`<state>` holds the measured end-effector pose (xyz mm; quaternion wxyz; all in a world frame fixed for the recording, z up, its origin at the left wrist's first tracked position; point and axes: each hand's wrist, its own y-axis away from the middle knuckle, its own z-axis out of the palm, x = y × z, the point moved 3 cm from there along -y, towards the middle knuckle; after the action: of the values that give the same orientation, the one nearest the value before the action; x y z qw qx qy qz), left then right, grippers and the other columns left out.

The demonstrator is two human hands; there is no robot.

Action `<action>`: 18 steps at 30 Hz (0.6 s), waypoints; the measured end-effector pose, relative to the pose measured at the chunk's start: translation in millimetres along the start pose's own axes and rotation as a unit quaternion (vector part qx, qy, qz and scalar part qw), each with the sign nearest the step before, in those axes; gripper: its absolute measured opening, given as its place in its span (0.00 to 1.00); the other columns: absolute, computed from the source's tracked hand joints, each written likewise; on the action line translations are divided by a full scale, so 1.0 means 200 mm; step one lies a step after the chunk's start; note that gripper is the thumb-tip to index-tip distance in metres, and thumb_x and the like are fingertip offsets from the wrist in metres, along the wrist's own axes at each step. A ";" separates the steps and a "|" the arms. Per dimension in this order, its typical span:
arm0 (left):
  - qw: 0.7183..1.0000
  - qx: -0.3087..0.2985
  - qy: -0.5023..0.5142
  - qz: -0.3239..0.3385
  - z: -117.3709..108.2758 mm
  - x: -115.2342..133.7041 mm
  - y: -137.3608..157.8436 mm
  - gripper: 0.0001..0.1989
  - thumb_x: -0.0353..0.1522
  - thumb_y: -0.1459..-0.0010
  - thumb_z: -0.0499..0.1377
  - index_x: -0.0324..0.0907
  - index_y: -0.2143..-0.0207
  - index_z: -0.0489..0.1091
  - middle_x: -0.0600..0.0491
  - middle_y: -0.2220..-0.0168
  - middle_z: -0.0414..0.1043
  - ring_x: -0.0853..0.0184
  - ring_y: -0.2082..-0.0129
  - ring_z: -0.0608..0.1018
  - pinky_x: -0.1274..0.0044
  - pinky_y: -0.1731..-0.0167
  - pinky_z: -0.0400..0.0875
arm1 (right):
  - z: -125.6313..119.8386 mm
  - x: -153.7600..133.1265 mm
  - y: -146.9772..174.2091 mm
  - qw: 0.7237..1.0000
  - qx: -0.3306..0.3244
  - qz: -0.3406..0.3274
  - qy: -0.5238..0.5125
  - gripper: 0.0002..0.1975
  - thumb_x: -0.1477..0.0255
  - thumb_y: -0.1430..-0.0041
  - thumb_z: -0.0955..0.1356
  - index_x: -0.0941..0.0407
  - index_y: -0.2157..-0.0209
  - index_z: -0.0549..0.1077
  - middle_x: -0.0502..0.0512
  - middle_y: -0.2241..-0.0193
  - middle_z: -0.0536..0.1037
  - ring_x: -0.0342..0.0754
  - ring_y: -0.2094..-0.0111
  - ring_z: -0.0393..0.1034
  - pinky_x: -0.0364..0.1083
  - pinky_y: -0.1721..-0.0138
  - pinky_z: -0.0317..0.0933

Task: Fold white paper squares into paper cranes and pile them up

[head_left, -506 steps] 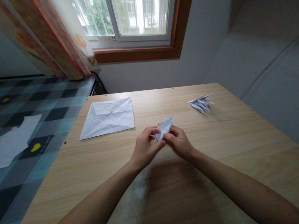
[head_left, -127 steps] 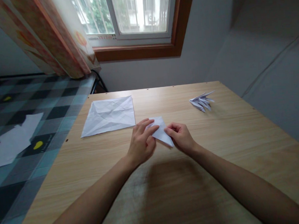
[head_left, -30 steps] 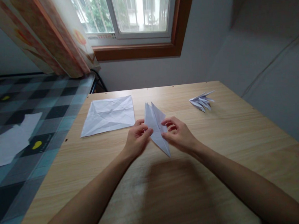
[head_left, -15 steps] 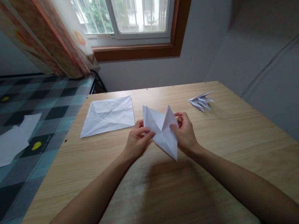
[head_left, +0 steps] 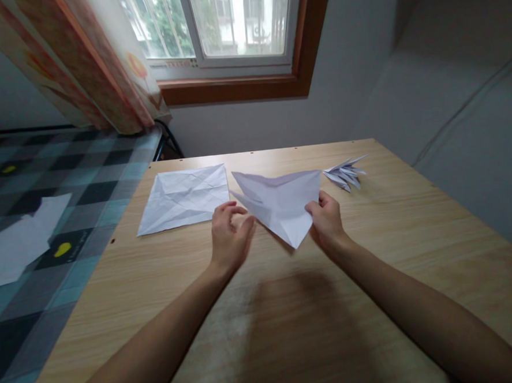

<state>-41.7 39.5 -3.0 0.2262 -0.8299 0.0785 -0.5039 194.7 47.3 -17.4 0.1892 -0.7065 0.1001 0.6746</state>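
Note:
A white folded sheet of paper (head_left: 283,204) is held above the wooden table, spread wide with creases and a point toward me. My right hand (head_left: 326,219) pinches its right edge between thumb and fingers. Just left of the paper is my left hand (head_left: 230,233), its fingers bent and apart from the thumb, with nothing between them. Behind that hand, a flat creased white sheet (head_left: 187,194) lies on the table.
The wooden table (head_left: 159,313) bears a bundle of spiky folded paper pieces (head_left: 345,173) at the back right. To the left, loose white papers (head_left: 25,240) lie on a checked bedcover (head_left: 103,183). A window (head_left: 237,25) and curtain (head_left: 87,63) are beyond.
The folded paper has opened out wider. My left hand has let go of it and moved slightly left; my right hand still holds it, a little farther right.

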 end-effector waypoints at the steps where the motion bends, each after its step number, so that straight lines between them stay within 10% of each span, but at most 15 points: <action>1: 0.999 0.030 -0.032 0.031 -0.02 0.02 0.01 0.20 0.36 0.47 0.64 0.41 0.52 0.70 0.43 0.47 0.67 0.52 0.45 0.70 0.60 0.46 0.67 | 0.00 0.00 0.00 1.000 -0.010 0.000 0.006 0.05 0.73 0.58 0.63 0.55 0.73 0.67 0.48 0.77 0.70 0.45 0.75 0.62 0.42 0.75 0.56; 5: 0.942 0.059 -0.220 0.247 -0.04 0.16 0.06 0.39 0.32 0.46 0.63 0.48 0.35 0.49 0.41 0.31 0.47 0.48 0.30 0.49 0.52 0.36 0.48 | -0.01 -0.04 0.01 0.997 -0.031 -0.040 0.061 0.06 0.72 0.56 0.63 0.56 0.74 0.69 0.48 0.77 0.70 0.44 0.75 0.61 0.42 0.74 0.55; 9: 0.845 -0.097 -0.330 0.410 0.02 0.25 0.14 0.30 0.31 0.42 0.58 0.48 0.38 0.57 0.46 0.37 0.62 0.51 0.32 0.57 0.49 0.34 0.32 | 0.00 -0.06 0.03 0.992 -0.052 -0.070 0.089 0.05 0.72 0.53 0.62 0.56 0.74 0.70 0.47 0.78 0.69 0.43 0.76 0.59 0.41 0.76 0.52; 15: 0.835 -0.190 -0.376 0.353 0.03 0.22 0.11 0.19 0.32 0.41 0.56 0.39 0.48 0.70 0.45 0.58 0.76 0.50 0.46 0.73 0.50 0.35 0.43 | -0.03 -0.04 -0.01 0.993 -0.042 -0.031 0.108 0.15 0.59 0.47 0.64 0.57 0.76 0.70 0.48 0.79 0.68 0.43 0.76 0.59 0.42 0.75 0.53; 18: 0.857 -0.240 -0.357 0.284 0.03 0.18 0.08 0.14 0.35 0.41 0.56 0.39 0.56 0.73 0.42 0.54 0.74 0.51 0.48 0.73 0.56 0.40 0.59 | -0.05 -0.01 -0.06 0.990 -0.027 -0.015 0.138 0.19 0.55 0.47 0.63 0.57 0.78 0.69 0.48 0.81 0.68 0.43 0.77 0.58 0.43 0.76 0.52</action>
<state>-18.4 14.0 15.8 0.1660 -0.9233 0.3425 -0.0526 208.5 53.0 -14.1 0.1641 -0.7988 0.0965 0.5707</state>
